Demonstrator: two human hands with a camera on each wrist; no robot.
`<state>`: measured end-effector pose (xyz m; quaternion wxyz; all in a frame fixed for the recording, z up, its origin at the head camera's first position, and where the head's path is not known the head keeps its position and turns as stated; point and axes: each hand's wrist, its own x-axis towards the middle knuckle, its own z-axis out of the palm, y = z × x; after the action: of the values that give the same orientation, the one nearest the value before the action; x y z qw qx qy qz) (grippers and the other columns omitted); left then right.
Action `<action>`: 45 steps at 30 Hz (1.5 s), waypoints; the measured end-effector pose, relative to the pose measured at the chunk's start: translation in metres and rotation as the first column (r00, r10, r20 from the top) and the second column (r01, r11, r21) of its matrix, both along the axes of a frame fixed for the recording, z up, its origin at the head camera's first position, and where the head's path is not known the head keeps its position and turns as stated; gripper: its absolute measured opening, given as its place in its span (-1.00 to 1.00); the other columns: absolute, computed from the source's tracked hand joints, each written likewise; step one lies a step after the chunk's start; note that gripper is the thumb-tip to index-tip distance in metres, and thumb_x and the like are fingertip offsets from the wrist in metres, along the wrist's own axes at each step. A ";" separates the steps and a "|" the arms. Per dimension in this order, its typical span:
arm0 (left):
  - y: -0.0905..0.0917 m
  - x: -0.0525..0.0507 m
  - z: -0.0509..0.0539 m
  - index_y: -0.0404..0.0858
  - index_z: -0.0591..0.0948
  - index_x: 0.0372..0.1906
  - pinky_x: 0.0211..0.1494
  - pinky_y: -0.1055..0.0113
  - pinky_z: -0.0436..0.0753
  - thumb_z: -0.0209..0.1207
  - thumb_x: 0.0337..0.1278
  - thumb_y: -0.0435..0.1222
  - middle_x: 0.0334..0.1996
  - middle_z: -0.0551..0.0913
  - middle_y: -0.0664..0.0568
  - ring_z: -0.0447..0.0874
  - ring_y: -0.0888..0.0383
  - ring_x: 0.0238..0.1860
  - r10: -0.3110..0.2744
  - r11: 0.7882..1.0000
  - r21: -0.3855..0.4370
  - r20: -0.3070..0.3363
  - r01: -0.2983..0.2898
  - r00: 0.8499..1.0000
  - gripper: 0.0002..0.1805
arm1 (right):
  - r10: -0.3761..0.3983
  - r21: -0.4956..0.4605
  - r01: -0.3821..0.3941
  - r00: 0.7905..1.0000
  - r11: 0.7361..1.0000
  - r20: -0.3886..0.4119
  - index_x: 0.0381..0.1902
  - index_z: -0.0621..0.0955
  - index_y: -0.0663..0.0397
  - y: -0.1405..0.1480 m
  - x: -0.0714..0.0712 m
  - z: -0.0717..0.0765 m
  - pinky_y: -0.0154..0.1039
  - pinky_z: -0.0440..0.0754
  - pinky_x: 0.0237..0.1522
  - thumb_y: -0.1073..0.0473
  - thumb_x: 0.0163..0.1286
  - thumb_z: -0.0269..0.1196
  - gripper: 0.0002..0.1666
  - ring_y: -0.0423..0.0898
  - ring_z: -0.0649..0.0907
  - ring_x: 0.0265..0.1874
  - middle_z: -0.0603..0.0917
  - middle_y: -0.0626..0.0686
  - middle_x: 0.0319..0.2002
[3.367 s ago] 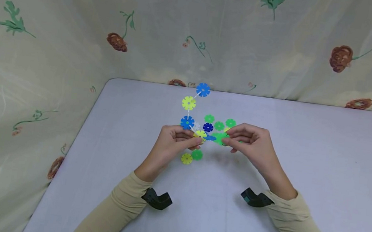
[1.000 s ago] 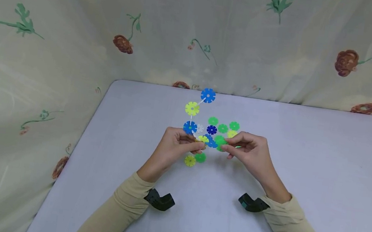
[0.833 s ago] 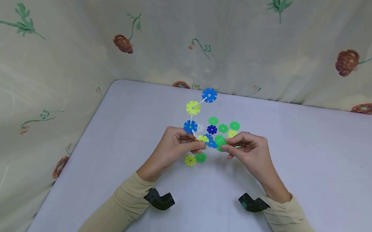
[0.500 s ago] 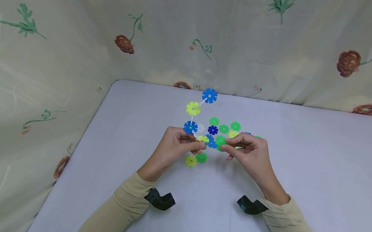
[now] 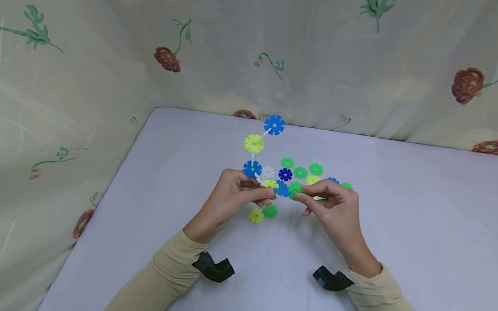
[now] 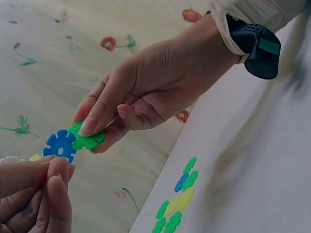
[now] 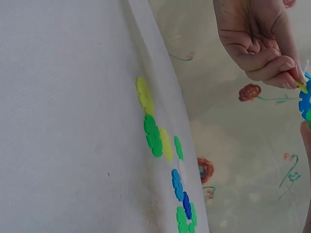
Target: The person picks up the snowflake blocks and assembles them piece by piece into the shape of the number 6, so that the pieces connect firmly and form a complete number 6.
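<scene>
My left hand (image 5: 242,191) pinches a yellow notched snowflake disc (image 5: 271,183) in a chain of interlocking plastic discs. Blue (image 5: 252,169), yellow (image 5: 254,143) and top blue (image 5: 274,125) discs rise from it, linked by white ones seen nearly edge-on. On its other side sits a blue disc (image 6: 60,144) that meets a green disc (image 6: 87,137). Thumb and fingers of my right hand (image 5: 336,202) pinch that green disc. In the left wrist view the blue and green discs overlap at their rims; how deep their notches engage I cannot tell.
Loose discs lie on the white table (image 5: 432,224) behind and below the hands: dark blue (image 5: 285,174), green (image 5: 315,169), white (image 5: 267,172), and a yellow one (image 5: 256,215) beside a green one (image 5: 270,211) nearer me. A flowered curtain (image 5: 225,43) hangs past the table's far edge.
The upper part of the chain has swung slightly left in the last half second. My right wrist has shifted a little left and toward me, uncovering discs behind it. Both hands keep their pinch.
</scene>
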<state>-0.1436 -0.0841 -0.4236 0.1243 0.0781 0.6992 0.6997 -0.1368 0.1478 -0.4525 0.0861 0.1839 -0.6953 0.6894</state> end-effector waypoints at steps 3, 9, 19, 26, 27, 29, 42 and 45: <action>0.000 -0.001 0.000 -0.50 0.77 -0.25 -0.18 0.29 0.80 0.38 0.25 -0.41 -0.39 0.83 -0.15 0.81 0.10 -0.41 -0.010 1.000 0.007 0.002 0.010 1.000 -0.84 | 0.010 -0.008 -0.010 1.000 1.000 -0.023 -0.32 0.69 0.47 0.001 0.000 0.000 -0.35 0.71 -0.55 0.67 0.14 0.39 -0.83 -0.20 0.71 -0.66 0.75 -0.13 -0.35; 0.001 -0.001 -0.002 -0.53 0.76 -0.21 -0.20 0.28 0.82 0.36 0.25 -0.43 -0.38 0.83 -0.19 0.84 0.09 -0.41 -0.029 1.000 -0.004 0.022 0.029 0.999 -0.84 | 0.048 0.043 -0.048 0.999 0.998 -0.007 -0.35 0.70 0.43 0.004 -0.002 0.004 -0.30 0.73 -0.55 0.62 0.15 0.42 -0.86 -0.14 0.72 -0.64 0.77 -0.14 -0.36; 0.002 0.000 -0.003 -0.50 0.76 -0.22 -0.18 0.18 0.84 0.38 0.24 -0.42 -0.36 0.83 -0.25 0.85 -0.17 -0.33 -0.039 0.999 -0.015 0.016 0.039 0.999 -0.84 | 0.060 0.100 -0.063 0.997 0.993 0.040 -0.32 0.72 0.39 0.007 -0.004 0.005 -0.27 0.75 -0.51 0.53 0.21 0.43 -0.90 -0.13 0.74 -0.61 0.78 -0.16 -0.34; -0.001 0.000 0.001 -0.46 0.77 -0.25 -0.15 0.16 0.84 0.39 0.23 -0.41 -0.36 0.84 -0.20 0.82 -0.32 -0.26 -0.031 0.999 -0.036 0.018 0.032 0.999 -0.87 | 0.066 0.110 -0.072 0.996 0.991 0.055 -0.26 0.74 0.40 0.007 -0.005 0.007 -0.26 0.77 -0.46 0.49 0.23 0.44 -0.88 -0.12 0.77 -0.57 0.81 -0.09 -0.35; -0.001 0.000 0.001 -0.47 0.76 -0.26 -0.15 0.15 0.84 0.40 0.22 -0.41 -0.36 0.84 -0.20 0.83 -0.30 -0.27 -0.033 0.999 -0.036 0.016 0.033 0.999 -0.86 | 0.074 0.108 -0.079 0.996 0.991 0.055 -0.25 0.74 0.41 0.007 -0.005 0.008 -0.26 0.78 -0.45 0.49 0.23 0.44 -0.88 -0.14 0.77 -0.55 0.81 -0.08 -0.35; -0.002 -0.001 0.001 -0.50 0.74 -0.25 -0.15 0.15 0.84 0.41 0.21 -0.41 -0.36 0.84 -0.21 0.83 -0.27 -0.28 -0.037 0.999 -0.030 0.016 0.037 0.999 -0.84 | 0.082 0.108 -0.088 0.995 0.990 0.057 -0.24 0.74 0.42 0.008 -0.006 0.009 -0.25 0.78 -0.44 0.49 0.25 0.43 -0.88 -0.17 0.78 -0.53 0.82 -0.08 -0.35; 0.000 -0.001 0.000 -0.46 0.70 -0.23 -0.14 0.27 0.82 0.39 0.23 -0.42 -0.33 0.83 -0.13 0.82 0.19 -0.37 -0.035 0.999 -0.039 0.005 0.036 0.999 -0.85 | 0.116 0.190 -0.147 0.979 0.971 0.167 -0.18 0.74 0.38 0.017 -0.008 0.012 -0.24 0.76 -0.47 0.43 0.29 0.42 -0.85 -0.22 0.77 -0.42 0.80 -0.24 -0.31; 0.000 -0.001 -0.001 -0.46 0.70 -0.22 -0.13 0.25 0.82 0.38 0.24 -0.42 -0.34 0.83 -0.09 0.81 0.23 -0.37 -0.038 0.998 -0.040 -0.005 0.038 0.999 -0.86 | 0.148 0.198 -0.192 0.966 0.961 0.214 -0.15 0.72 0.38 0.019 -0.008 0.012 -0.17 0.78 -0.46 0.43 0.29 0.42 -0.82 -0.20 0.80 -0.41 0.81 -0.25 -0.32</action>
<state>-0.1445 -0.0837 -0.4244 0.1372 0.0907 0.7118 0.6828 -0.1453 0.1666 -0.4407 -0.0636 0.1823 -0.7529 0.6292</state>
